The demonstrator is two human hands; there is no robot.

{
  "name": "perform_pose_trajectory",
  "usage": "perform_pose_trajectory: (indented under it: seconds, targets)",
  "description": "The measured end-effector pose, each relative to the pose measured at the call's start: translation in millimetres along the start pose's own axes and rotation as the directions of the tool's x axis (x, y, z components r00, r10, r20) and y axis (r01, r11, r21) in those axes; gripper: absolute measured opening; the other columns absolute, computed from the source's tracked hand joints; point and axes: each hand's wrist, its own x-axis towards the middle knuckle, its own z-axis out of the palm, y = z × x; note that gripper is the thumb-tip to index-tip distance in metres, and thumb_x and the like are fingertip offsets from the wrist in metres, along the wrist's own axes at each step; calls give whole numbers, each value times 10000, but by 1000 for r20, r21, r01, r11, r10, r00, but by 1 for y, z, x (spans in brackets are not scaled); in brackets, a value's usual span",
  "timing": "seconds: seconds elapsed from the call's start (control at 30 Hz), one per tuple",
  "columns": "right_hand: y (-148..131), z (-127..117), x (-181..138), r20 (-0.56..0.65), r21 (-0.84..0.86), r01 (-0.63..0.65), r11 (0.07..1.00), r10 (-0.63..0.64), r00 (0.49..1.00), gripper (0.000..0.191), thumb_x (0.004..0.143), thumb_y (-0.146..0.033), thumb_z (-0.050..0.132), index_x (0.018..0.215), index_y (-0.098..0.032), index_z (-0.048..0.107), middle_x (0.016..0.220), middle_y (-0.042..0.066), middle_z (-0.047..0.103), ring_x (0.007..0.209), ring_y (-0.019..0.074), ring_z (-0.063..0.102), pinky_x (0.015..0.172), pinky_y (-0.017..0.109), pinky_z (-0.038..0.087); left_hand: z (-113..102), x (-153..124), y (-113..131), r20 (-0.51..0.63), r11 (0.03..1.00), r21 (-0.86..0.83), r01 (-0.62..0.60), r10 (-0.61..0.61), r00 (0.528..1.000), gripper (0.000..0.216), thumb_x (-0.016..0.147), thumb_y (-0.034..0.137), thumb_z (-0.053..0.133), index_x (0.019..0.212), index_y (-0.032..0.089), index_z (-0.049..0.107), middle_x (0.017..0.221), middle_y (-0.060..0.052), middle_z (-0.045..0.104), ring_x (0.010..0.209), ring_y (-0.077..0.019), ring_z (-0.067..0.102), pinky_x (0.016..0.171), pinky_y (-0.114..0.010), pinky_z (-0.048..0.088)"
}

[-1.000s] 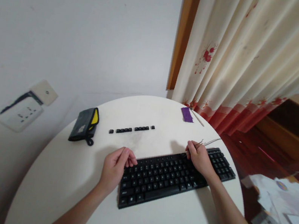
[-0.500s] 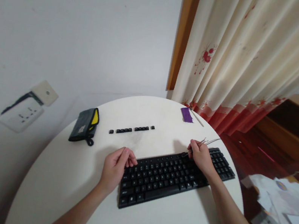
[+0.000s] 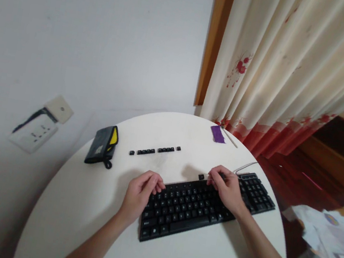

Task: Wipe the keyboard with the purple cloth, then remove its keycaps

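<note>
A black keyboard lies slantwise on the round white table. Over its back edge, my right hand is closed in a pinch on a thin wire keycap puller, mostly hidden by the fingers. At the wire's left end is a black keycap, just off the keyboard's back edge. My left hand is curled at the keyboard's back left corner, fingertips at its edge; whatever is inside the fingers is hidden. Farther back, several loose black keycaps form a row.
A dark grey pouch with a yellow patch sits at the table's left side. A purple cloth and a thin pale stick lie near the back right edge. Papers are piled beyond the right edge. The wall and a curtain stand behind.
My right hand has moved left along the keyboard's back edge, and a keycap now shows off the keyboard at the puller's end. My left hand stays at the corner. The view has shifted slightly.
</note>
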Motion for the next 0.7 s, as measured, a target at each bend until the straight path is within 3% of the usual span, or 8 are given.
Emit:
perform_pose_trajectory:
  seconds: [0.13, 0.3, 0.47, 0.7]
  targets:
    - [-19, 22, -18, 172, 10, 82, 997, -83, 982, 173, 948, -311, 562, 876, -186, 658, 755, 20, 696, 747, 157, 638, 724, 266, 482, 1, -2, -1, 89, 1000, 26, 2, -4, 996, 165, 914, 302, 615, 983, 172, 689, 933, -55, 727, 805, -161, 659, 725, -258, 520]
    - [-31, 42, -33, 287, 23, 136, 990, -137, 948, 130, 946, -259, 561, 952, -202, 678, 838, 30, 730, 803, 162, 673, 736, 263, 510, 4, -5, 1, 232, 1000, -17, 6, -2, 973, 315, 854, 248, 694, 1164, 200, 676, 1165, -84, 710, 1007, -209, 674, 909, -329, 532]
    - [-31, 48, -37, 312, 13, 205, 979, -199, 929, 136, 943, -235, 564, 991, -221, 690, 896, 37, 744, 849, 172, 693, 750, 270, 534, 3, -6, 0, 268, 999, -36, 23, -13, 963, 291, 852, 258, 700, 1135, 191, 701, 1096, -89, 736, 982, -218, 691, 922, -362, 540]
    - [-28, 52, -37, 322, 4, 251, 968, -239, 916, 140, 935, -215, 578, 986, -214, 708, 921, 36, 750, 847, 161, 699, 771, 253, 538, 2, -7, -1, 266, 1000, -20, -7, 12, 964, 229, 831, 223, 715, 1058, 198, 725, 960, -57, 719, 863, -177, 672, 815, -294, 538]
